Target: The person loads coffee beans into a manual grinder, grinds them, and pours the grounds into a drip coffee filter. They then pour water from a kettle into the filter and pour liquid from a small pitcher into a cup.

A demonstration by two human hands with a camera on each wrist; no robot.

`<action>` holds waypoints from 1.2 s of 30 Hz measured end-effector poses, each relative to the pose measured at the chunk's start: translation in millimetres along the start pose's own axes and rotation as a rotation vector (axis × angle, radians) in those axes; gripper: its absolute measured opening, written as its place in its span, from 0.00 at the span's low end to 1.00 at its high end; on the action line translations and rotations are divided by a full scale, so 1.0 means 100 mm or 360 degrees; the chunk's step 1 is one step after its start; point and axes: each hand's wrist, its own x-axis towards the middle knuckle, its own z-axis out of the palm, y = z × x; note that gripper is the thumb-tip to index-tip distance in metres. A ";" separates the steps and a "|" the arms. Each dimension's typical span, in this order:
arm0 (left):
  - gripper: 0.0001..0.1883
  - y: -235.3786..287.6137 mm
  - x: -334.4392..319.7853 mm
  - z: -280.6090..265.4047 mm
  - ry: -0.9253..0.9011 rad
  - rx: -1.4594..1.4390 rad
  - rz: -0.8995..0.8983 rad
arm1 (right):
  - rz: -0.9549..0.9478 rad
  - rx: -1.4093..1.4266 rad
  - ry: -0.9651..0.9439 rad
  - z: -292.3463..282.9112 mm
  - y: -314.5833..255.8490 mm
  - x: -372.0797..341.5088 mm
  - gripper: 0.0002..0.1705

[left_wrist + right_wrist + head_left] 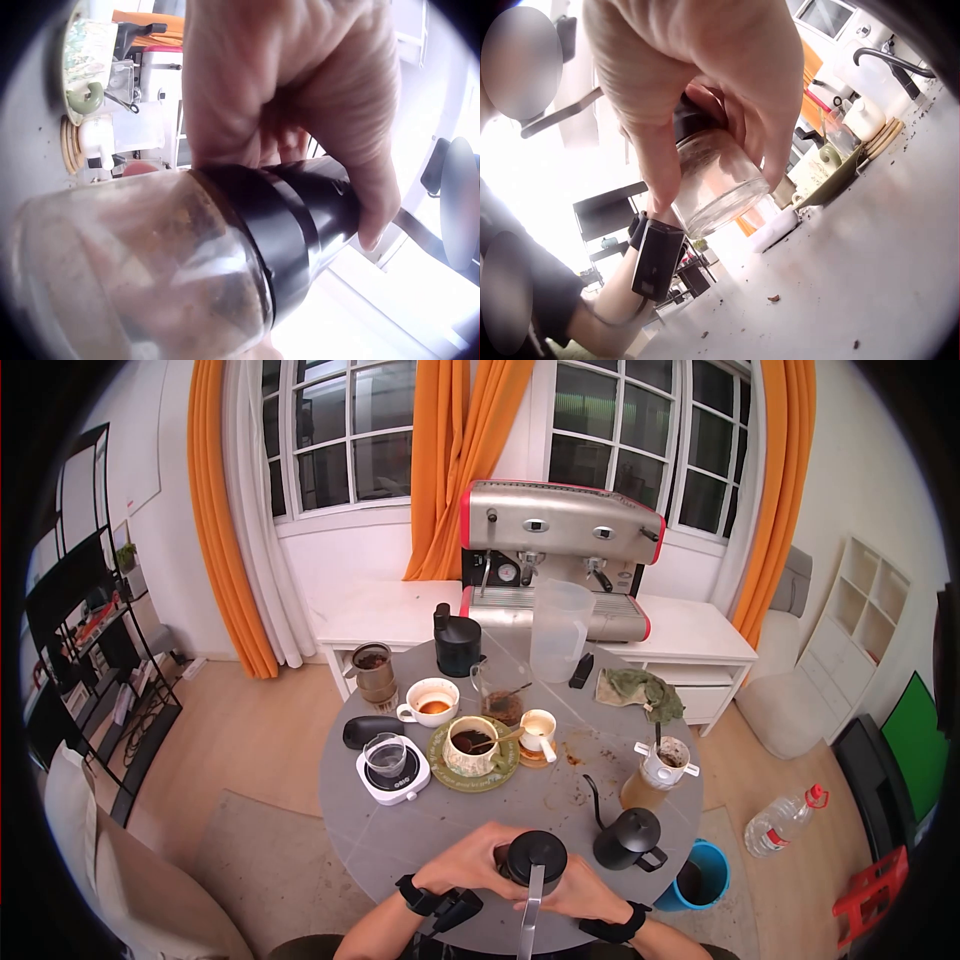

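A manual coffee grinder (538, 852), with a black top, metal crank arm and clear glass jar (135, 262), is held between both hands at the table's near edge. My left hand (478, 862) grips its black upper body; in the left wrist view the thumb and fingers wrap the black collar (289, 217). Around the glass jar lower down curl the fingers and thumb of my right hand (585, 890). Brownish residue clings inside the glass. In the right wrist view the jar's base (727, 210) shows above the tabletop. The crank arm points toward the body.
A black gooseneck kettle (628, 838) stands right of the hands. Farther back are a white scale (393, 785) with a glass cup, a patterned cup (470, 750) on a green plate, and a dripper (668, 760). Dark crumbs (774, 298) dot the grey table (400, 840).
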 end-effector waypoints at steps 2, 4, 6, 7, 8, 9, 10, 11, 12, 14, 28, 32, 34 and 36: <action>0.27 -0.07 0.00 0.01 0.0048 -0.0053 0.0078 | -0.0180 -0.0241 0.0248 0.05 0.11 -0.01 0.40; 0.27 -0.13 0.00 0.03 0.0096 -0.0107 0.0160 | -0.0134 -0.0207 0.0301 0.10 0.16 -0.02 0.40; 0.27 -0.15 0.01 0.02 0.0126 -0.0185 0.0181 | -0.0092 -0.0177 0.0360 0.11 0.13 -0.01 0.39; 0.27 -0.17 0.01 0.02 0.0126 -0.0186 0.0181 | -0.0025 -0.0175 0.0345 0.12 0.09 -0.02 0.39; 0.28 -0.19 0.02 0.03 0.0153 -0.0177 0.0164 | 0.0042 -0.0173 0.0330 0.12 0.07 -0.02 0.39; 0.28 -0.19 0.03 0.03 0.0181 -0.0167 0.0148 | 0.0042 -0.0173 0.0330 0.11 0.05 0.00 0.39; 0.28 -0.19 0.03 0.04 0.0179 -0.0167 0.0149 | 0.0009 -0.0226 0.0307 0.11 0.04 0.02 0.42; 0.28 -0.19 0.04 0.04 0.0181 -0.0165 0.0170 | -0.0023 -0.0280 0.0282 0.11 0.03 0.03 0.44; 0.28 -0.18 0.05 0.04 0.0183 -0.0165 0.0192 | -0.0022 -0.0279 0.0282 0.10 0.08 0.04 0.44; 0.28 -0.15 0.04 0.05 0.0179 -0.0146 0.0188 | -0.0174 -0.0022 0.0122 0.08 0.25 0.05 0.46; 0.29 -0.01 -0.02 0.06 0.0268 -0.0205 0.0043 | -0.0035 0.0139 -0.0157 -0.07 0.11 0.18 0.50; 0.28 -0.01 -0.03 0.06 0.0236 -0.0173 0.0054 | -0.0007 0.0369 -0.0191 -0.02 0.13 0.15 0.49; 0.28 0.01 -0.04 0.06 0.0232 -0.0163 0.0055 | 0.0037 0.0510 -0.0257 -0.07 0.16 0.13 0.48; 0.28 0.01 -0.04 0.07 0.0218 -0.0180 0.0085 | 0.0062 0.0599 -0.0482 -0.14 0.23 0.12 0.47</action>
